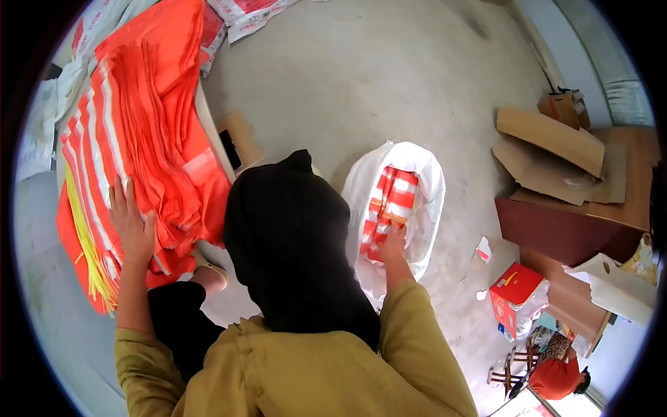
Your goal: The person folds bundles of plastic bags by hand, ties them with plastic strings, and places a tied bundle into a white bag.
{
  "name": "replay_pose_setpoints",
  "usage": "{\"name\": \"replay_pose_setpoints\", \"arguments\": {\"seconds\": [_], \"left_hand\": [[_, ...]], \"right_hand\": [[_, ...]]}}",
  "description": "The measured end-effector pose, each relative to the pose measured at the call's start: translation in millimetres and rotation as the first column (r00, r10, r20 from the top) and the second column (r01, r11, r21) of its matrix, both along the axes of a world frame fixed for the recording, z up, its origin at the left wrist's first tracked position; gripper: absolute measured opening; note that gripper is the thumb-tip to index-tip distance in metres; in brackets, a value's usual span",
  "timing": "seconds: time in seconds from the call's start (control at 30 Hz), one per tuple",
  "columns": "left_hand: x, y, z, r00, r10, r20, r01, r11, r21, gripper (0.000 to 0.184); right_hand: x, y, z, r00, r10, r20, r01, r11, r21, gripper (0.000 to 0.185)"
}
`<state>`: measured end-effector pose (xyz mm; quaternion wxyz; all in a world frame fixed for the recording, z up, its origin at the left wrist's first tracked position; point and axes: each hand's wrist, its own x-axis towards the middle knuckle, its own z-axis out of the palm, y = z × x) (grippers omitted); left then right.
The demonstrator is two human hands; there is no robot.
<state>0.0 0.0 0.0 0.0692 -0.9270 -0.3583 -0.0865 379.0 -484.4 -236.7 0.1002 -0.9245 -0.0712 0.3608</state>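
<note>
My left hand [130, 222] lies flat with spread fingers on a thick stack of orange-red woven bags [153, 139] with white stripes. A bunch of yellow strips [87, 247] lies along the near left edge of that stack. On my right, a white sack [431, 187] stands on the floor with its mouth rolled wide. Inside it are folded red-and-white striped bundles [399, 187]. My right hand [393, 243] reaches into the sack, its fingers closed on one striped bundle; the fingertips are partly hidden.
Black cloth [292, 236] covers my lap between both hands. A dark phone-like object [230, 149] lies beside the stack. Open cardboard boxes [549, 149] stand on the right, with a red box [515, 285] nearer. A person in red [556, 379] is at lower right.
</note>
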Motion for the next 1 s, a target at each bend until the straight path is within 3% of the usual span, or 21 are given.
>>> {"name": "replay_pose_setpoints", "arguments": {"seconds": [0.07, 0.1, 0.17, 0.23, 0.27, 0.33, 0.43, 0.5, 0.53, 0.57, 0.6, 0.63, 0.7, 0.73, 0.83, 0.93, 1.0], "left_hand": [[6, -11, 12, 0.999, 0.029, -0.041, -0.029, 1.000, -0.004, 0.086], [21, -3, -6, 0.997, 0.076, -0.011, -0.076, 0.997, 0.000, 0.087], [17, -9, 7, 0.977, 0.187, -0.100, -0.189, 0.982, -0.015, 0.090], [16, -12, 0, 0.987, 0.157, -0.029, -0.159, 0.986, -0.056, 0.095], [19, -15, 4, 0.987, 0.159, 0.004, -0.158, 0.982, -0.108, 0.095], [21, -19, 8, 0.982, 0.187, -0.027, -0.189, 0.973, -0.132, 0.093], [21, -19, 30, 0.984, 0.174, 0.043, -0.155, 0.946, -0.285, 0.084], [12, -10, 47, 0.976, 0.175, 0.130, -0.100, 0.889, -0.447, 0.076], [2, -2, 47, 0.911, 0.219, 0.348, 0.007, 0.839, -0.544, 0.070], [-8, 3, 46, 0.794, 0.273, 0.544, 0.143, 0.785, -0.603, 0.064], [-12, 1, 55, 0.761, 0.284, 0.583, 0.080, 0.852, -0.518, 0.055], [-22, 4, 56, 0.754, 0.295, 0.586, 0.003, 0.892, -0.452, 0.052], [-48, 13, 53, 0.817, 0.217, 0.534, -0.089, 0.963, -0.256, 0.051], [-61, 13, 55, 0.862, 0.244, 0.443, -0.158, 0.962, -0.222, 0.050], [-81, 14, 50, 0.869, 0.269, 0.416, -0.201, 0.959, -0.202, 0.050], [-94, 19, 51, 0.839, 0.282, 0.465, -0.147, 0.941, -0.306, 0.044], [-106, 25, 48, 0.831, 0.261, 0.490, -0.104, 0.940, -0.324, 0.043]], "right_hand": [[-2, -9, -3, 1.000, 0.024, -0.009, -0.024, 1.000, -0.006, 0.107], [26, 6, -17, 0.998, 0.023, 0.064, -0.028, 0.997, 0.073, 0.107], [13, -11, -33, 0.998, 0.039, 0.056, -0.049, 0.979, 0.198, 0.108], [30, -51, -83, 0.909, 0.310, 0.278, -0.389, 0.869, 0.305, 0.107], [38, -37, -45, 0.941, 0.293, 0.166, -0.337, 0.824, 0.455, 0.098], [52, -28, -23, 0.914, 0.379, 0.142, -0.402, 0.806, 0.434, 0.062], [76, -16, 1, 0.912, 0.363, 0.193, -0.374, 0.927, 0.027, 0.045], [111, -13, -21, 0.953, 0.184, 0.239, -0.259, 0.906, 0.334, 0.043], [130, 6, -14, 0.984, 0.116, 0.132, -0.164, 0.871, 0.462, 0.040], [107, 54, 63, 0.953, 0.108, 0.283, -0.243, 0.830, 0.502, 0.039], [133, 65, 52, 0.979, 0.062, 0.197, -0.167, 0.795, 0.583, 0.035], [117, 106, 111, 0.959, 0.073, 0.275, -0.232, 0.760, 0.607, 0.032], [100, 168, 184, 0.978, 0.062, 0.201, -0.198, 0.594, 0.780, 0.030], [79, 201, 225, 0.967, 0.086, 0.239, -0.247, 0.542, 0.803, 0.030], [-2, 281, 313, 0.894, 0.299, 0.333, -0.431, 0.378, 0.819, 0.027], [-100, 338, 363, 0.658, 0.588, 0.469, -0.691, 0.226, 0.686, 0.030], [-157, 367, 358, 0.326, 0.692, 0.645, -0.854, -0.077, 0.515, 0.029]]}}
